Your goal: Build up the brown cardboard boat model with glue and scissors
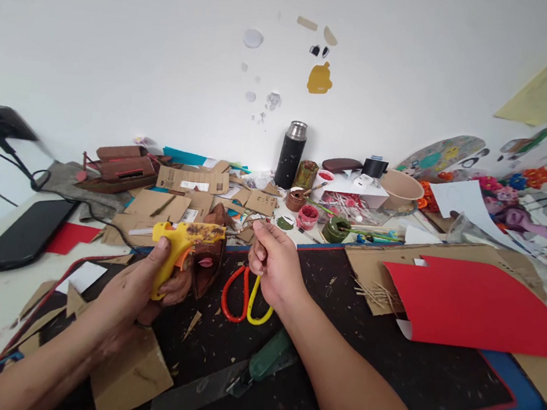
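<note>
My left hand [167, 285] is wrapped round the grip of a yellow glue gun [168, 258], its nozzle end pointing right and stained dark. Just behind the nozzle is a brown boat-shaped cardboard piece [208, 270] with a small pink patch; the glue gun partly covers it. To the right, my right hand [274, 259] is raised with thumb and fingers pinched together. Whatever is between those fingertips is too small to make out. Below it lie scissors [233, 317] with one red and one yellow handle loop, their blades hidden. A green utility knife [269, 359] rests near my right forearm.
A dark mat [335, 348] bears a clear ruler [198, 393] and cardboard scraps [134, 368]. Behind stand a black thermos [291, 155], paint jars [307, 217] and a brown model boat [121, 171]. Red card [476, 306] lies right, a black phone [25, 233] left.
</note>
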### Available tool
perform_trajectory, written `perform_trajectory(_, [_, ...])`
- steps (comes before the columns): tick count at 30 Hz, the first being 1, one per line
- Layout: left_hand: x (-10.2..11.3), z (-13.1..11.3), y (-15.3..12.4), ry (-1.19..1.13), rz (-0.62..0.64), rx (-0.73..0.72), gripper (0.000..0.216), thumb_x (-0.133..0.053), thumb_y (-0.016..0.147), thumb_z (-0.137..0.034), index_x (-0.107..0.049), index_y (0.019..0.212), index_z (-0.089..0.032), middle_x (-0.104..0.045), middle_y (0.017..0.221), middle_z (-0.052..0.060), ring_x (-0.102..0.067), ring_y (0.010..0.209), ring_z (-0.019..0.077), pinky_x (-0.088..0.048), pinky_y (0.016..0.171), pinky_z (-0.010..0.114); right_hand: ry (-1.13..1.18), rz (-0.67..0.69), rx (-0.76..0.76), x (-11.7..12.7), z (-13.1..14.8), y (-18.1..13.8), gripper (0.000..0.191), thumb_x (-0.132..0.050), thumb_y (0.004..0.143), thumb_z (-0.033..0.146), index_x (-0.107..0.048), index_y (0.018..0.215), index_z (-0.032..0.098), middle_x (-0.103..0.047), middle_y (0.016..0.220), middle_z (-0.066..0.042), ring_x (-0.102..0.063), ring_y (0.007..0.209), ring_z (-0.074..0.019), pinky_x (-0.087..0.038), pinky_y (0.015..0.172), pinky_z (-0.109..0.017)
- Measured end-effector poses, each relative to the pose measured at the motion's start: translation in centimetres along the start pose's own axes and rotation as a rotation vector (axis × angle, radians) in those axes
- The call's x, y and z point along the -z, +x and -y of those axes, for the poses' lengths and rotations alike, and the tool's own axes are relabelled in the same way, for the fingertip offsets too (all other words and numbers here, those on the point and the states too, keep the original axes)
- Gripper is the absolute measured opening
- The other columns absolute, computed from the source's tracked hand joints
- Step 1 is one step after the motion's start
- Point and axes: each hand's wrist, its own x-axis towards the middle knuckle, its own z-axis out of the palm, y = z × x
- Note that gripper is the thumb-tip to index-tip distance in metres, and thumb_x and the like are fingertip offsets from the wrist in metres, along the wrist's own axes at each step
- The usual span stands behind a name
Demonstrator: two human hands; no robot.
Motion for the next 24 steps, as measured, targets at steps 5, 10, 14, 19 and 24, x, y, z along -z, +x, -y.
perform_trajectory(5, [-0.30, -0.15, 0.10, -0.171, 0.040, 0.053, 0.063, -0.065, 0.089, -0.082, -0.047, 0.073, -0.023, -0.039, 0.055, -0.006, -0.032, 0.051, 0.0113, -0.033, 0.053, 0.027, 0.023, 0.012, -0.023, 0.09, -0.07, 0.03, 0.044, -0.091, 0.074, 0.049, -0.056, 0.076, 0.022, -0.044, 0.051, 0.012, -0.037, 0.039, -0.0058, -0.019, 0.040, -0.021])
perform_trajectory(10, [-0.47, -0.21, 0.13, -0.174, 0.021, 0.042, 0.062, -0.065, 0.089, -0.080, -0.047, 0.071, -0.023, -0.038, 0.054, -0.006, -0.032, 0.049, 0.0107, -0.033, 0.050, 0.027, 0.034, 0.020, -0.033, 0.10, -0.17, 0.05, 0.046, -0.092, 0.073, 0.048, -0.055, 0.075, 0.022, -0.044, 0.051, 0.012, -0.037, 0.039, -0.0056, -0.018, 0.040, -0.021])
perform_trajectory(14, [-0.39, 0.09, 0.33, -0.173, 0.046, 0.036, 0.063, -0.070, 0.086, -0.077, -0.046, 0.065, -0.023, -0.039, 0.052, -0.005, -0.033, 0.047, 0.0101, -0.033, 0.048, 0.025, 0.044, 0.022, -0.043, 0.11, -0.17, 0.05, 0.047, -0.092, 0.073, 0.048, -0.054, 0.075, 0.022, -0.044, 0.051, 0.012, -0.037, 0.039, -0.0054, -0.018, 0.040, -0.021])
perform_trajectory(19, [-0.29, 0.36, 0.49, -0.211, 0.062, 0.035, 0.059, -0.070, 0.088, -0.074, -0.049, 0.065, -0.023, -0.038, 0.051, -0.005, -0.031, 0.046, 0.0104, -0.032, 0.047, 0.026, 0.053, 0.020, -0.053, 0.05, -0.14, 0.00, 0.047, -0.092, 0.073, 0.047, -0.053, 0.073, 0.022, -0.045, 0.050, 0.012, -0.038, 0.039, -0.0051, -0.019, 0.040, -0.020])
perform_trajectory(24, [-0.06, 0.75, 0.61, -0.229, 0.102, 0.049, 0.069, -0.065, 0.089, -0.083, -0.049, 0.063, -0.022, -0.038, 0.051, -0.005, -0.030, 0.047, 0.0097, -0.032, 0.047, 0.024, 0.049, 0.017, -0.052, 0.01, -0.15, 0.00, 0.047, -0.094, 0.071, 0.048, -0.055, 0.074, 0.022, -0.044, 0.049, 0.012, -0.037, 0.038, -0.0049, -0.018, 0.039, -0.020])
